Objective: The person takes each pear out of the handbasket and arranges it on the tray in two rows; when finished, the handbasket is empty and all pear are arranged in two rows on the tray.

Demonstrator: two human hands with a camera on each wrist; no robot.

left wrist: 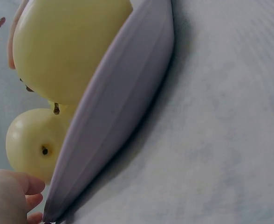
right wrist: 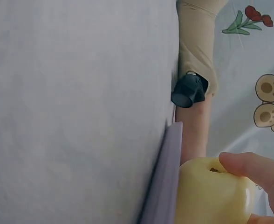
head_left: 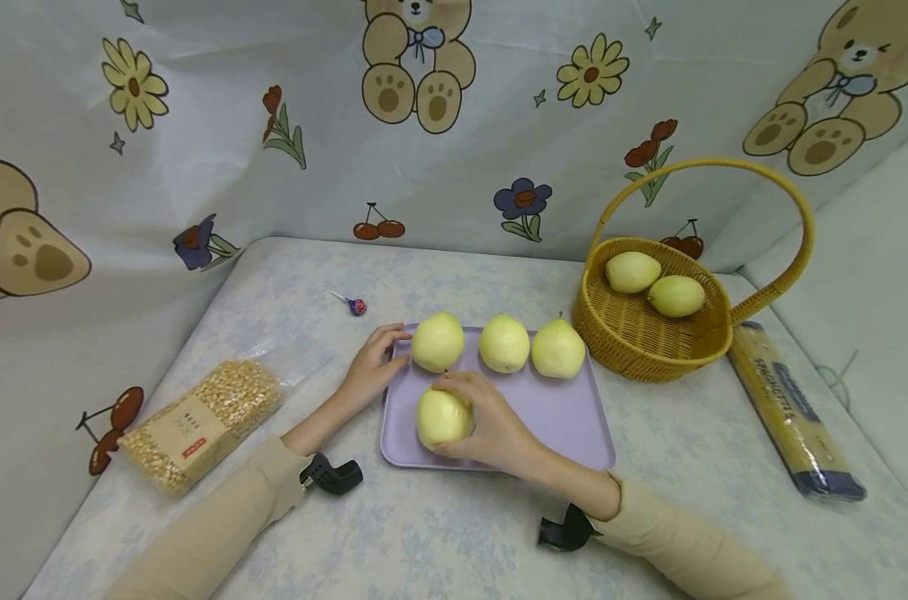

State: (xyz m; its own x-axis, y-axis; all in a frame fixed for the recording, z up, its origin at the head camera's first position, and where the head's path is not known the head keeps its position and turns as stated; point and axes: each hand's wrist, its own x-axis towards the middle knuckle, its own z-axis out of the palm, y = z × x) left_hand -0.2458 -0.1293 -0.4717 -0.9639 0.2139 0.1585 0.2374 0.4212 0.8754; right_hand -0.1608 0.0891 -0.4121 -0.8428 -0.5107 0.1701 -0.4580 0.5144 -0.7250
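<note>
My right hand (head_left: pixel 491 425) grips a yellow-green pear (head_left: pixel 444 418) over the front left of a lilac tray (head_left: pixel 551 421), thumb on the near side and fingers over the far side. In the right wrist view, the thumb (right wrist: pixel 249 165) presses near the stem of this pear (right wrist: pixel 216 196). My left hand (head_left: pixel 371 367) is at the tray's left rim, its fingertips close beside another pear (head_left: pixel 438 342). Two more pears, a middle one (head_left: pixel 504 343) and a right one (head_left: pixel 559 349), stand along the tray's back edge.
A wicker basket (head_left: pixel 619 346) with a tall handle holds two pale yellow fruits (head_left: pixel 654 283) at the back right. Beside it lies a spaghetti pack (head_left: pixel 791 412). To the left are a bag of corn kernels (head_left: pixel 206 421) and a lollipop (head_left: pixel 357 307). A patterned cloth (head_left: pixel 454 167) hangs behind.
</note>
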